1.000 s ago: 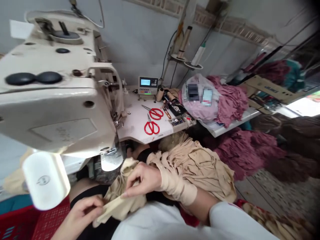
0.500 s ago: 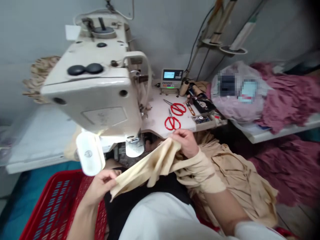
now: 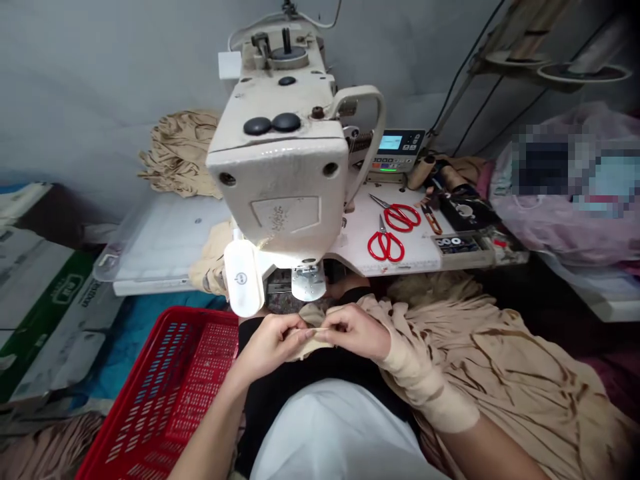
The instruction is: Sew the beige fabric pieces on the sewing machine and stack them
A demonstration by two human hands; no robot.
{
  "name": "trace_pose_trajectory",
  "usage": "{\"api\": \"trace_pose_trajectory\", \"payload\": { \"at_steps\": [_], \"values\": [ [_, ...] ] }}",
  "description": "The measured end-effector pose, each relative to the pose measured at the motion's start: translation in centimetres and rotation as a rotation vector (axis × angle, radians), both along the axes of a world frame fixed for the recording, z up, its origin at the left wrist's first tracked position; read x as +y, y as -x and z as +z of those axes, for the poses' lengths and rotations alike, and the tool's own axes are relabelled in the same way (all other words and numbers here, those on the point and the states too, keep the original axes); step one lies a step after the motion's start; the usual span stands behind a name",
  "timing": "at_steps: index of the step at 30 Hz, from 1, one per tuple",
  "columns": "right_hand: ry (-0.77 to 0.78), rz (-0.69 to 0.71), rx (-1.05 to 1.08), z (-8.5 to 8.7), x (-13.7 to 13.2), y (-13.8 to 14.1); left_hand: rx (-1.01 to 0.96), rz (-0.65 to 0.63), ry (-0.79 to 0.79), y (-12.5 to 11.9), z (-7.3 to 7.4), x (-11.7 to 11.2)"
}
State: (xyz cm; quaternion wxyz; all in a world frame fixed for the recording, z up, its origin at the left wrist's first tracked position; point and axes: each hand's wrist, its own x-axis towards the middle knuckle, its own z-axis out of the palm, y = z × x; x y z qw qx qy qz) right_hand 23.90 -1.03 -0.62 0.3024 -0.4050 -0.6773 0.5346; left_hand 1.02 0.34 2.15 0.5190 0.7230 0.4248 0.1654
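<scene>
My left hand and my right hand meet over my lap, both pinching one small beige fabric piece between fingertips. They sit just below the presser foot of a cream industrial sewing machine. Several beige fabric bands are stacked round my right wrist and forearm. A large heap of beige fabric lies at my right side.
A red plastic basket stands at my lower left. Two red scissors lie on the machine table beside a control panel and a tray of small parts. More beige cloth is piled behind the machine. Cardboard boxes at far left.
My hands have come together, bunching the stretched beige piece into a small pinch in front of me. The view has swung left, bringing the machine to the centre.
</scene>
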Motion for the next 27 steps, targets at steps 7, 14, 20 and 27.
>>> {"api": "trace_pose_trajectory", "payload": {
  "at_steps": [7, 14, 20, 27],
  "values": [
    [0.24, -0.244, 0.176, 1.6, -0.3, -1.0, -0.333, 0.227, 0.061, 0.8, -1.4, -0.5],
    [-0.07, -0.346, 0.003, 4.2, -0.7, -0.3, -0.194, 0.145, -0.476, 1.1, -1.0, 0.1],
    [-0.235, -0.4, -0.024, 4.8, 0.0, -0.2, -0.186, 0.214, -0.432, 0.7, -0.4, 0.7],
    [-0.201, -0.414, 0.029, 4.5, 0.7, -0.4, -0.105, 0.126, -0.561, 0.7, -0.4, 0.7]
  ]
}}
